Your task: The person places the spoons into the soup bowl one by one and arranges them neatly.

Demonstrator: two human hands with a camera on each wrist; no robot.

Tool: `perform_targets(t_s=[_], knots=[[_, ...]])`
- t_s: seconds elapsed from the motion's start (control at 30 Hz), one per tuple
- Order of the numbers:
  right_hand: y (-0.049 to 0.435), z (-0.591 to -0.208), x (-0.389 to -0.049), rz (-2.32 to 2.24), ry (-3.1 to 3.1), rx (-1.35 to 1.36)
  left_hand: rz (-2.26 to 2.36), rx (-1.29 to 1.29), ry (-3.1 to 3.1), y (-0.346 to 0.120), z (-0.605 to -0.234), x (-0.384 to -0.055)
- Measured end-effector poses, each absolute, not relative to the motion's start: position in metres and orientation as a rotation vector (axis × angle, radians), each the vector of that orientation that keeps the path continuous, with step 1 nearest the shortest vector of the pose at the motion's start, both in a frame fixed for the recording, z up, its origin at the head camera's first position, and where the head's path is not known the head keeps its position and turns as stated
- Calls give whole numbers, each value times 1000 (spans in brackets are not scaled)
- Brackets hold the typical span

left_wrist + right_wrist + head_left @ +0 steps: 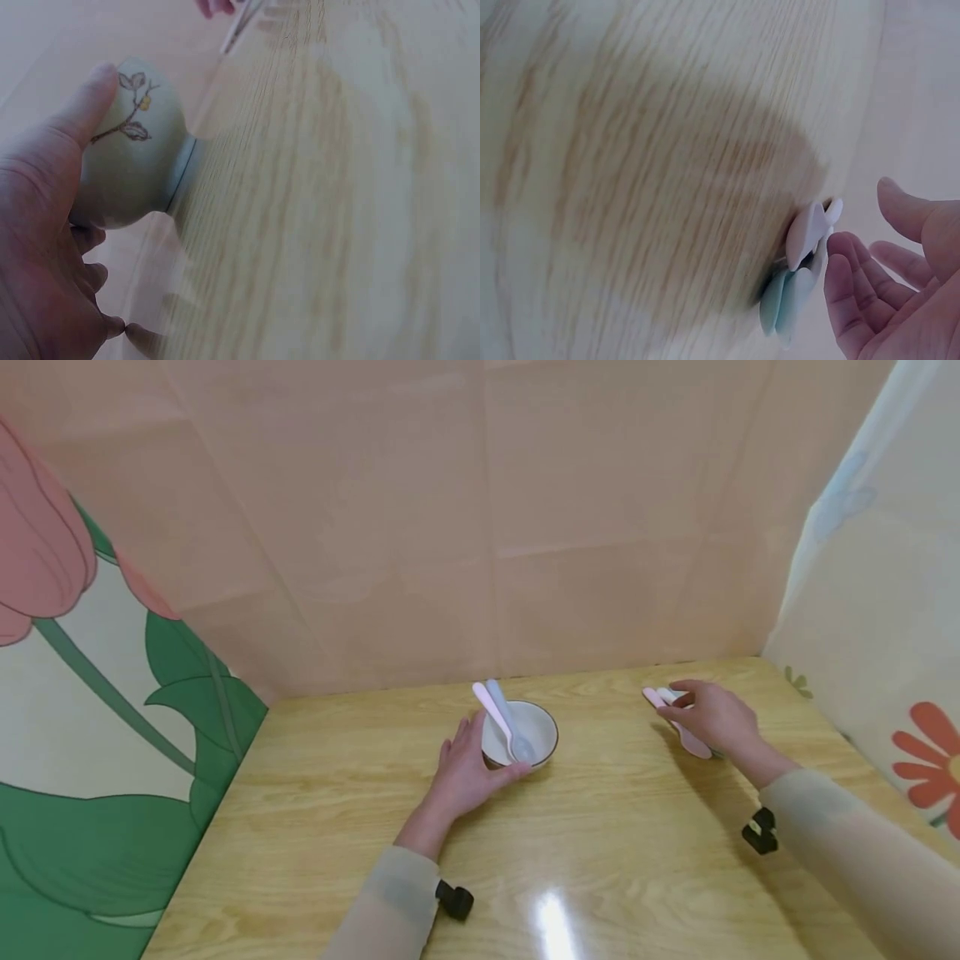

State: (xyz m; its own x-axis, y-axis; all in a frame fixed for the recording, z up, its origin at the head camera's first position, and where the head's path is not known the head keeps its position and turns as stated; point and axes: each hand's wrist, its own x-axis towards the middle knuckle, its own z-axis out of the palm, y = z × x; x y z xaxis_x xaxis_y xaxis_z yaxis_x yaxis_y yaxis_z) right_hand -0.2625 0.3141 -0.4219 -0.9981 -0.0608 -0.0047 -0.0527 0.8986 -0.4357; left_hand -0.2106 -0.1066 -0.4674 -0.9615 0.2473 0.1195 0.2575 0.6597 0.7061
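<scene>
A white bowl (pixel 542 732) with a dark rim stands at the middle of the table's far half. In the left wrist view the bowl (pixel 139 161) shows a painted twig on its pale outside. My left hand (pixel 463 772) grips its side, thumb near the front and fingers round the left. Leaning in the bowl are a pink spoon (pixel 491 710) and a grey-blue spoon (pixel 501 703), handles toward the back. On the right, my right hand (pixel 714 714) hovers close over a small pile of spoons, thumb apart from the fingers. The pile holds a pink spoon (pixel 805 236), a green spoon (pixel 772 304) and a whitish one.
The wooden table (pixel 322 827) meets a pinkish backdrop (pixel 375 568) just behind the bowl and spoons. Flower-printed sheets border the left and right sides. A dark wrist mount (pixel 454 900) sits on the left sleeve, another (pixel 761 832) on the right.
</scene>
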Motion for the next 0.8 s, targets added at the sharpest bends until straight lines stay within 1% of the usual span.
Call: perform_targets(t_s=[0.4,0.8], knots=[[318,-429,-262,-700,3025,-74,-1229,-425,-2852,-107,-468,-209],[311,-433,-264,-708,3003,-87,-1223,-412,-2874,-106,-468,-206]])
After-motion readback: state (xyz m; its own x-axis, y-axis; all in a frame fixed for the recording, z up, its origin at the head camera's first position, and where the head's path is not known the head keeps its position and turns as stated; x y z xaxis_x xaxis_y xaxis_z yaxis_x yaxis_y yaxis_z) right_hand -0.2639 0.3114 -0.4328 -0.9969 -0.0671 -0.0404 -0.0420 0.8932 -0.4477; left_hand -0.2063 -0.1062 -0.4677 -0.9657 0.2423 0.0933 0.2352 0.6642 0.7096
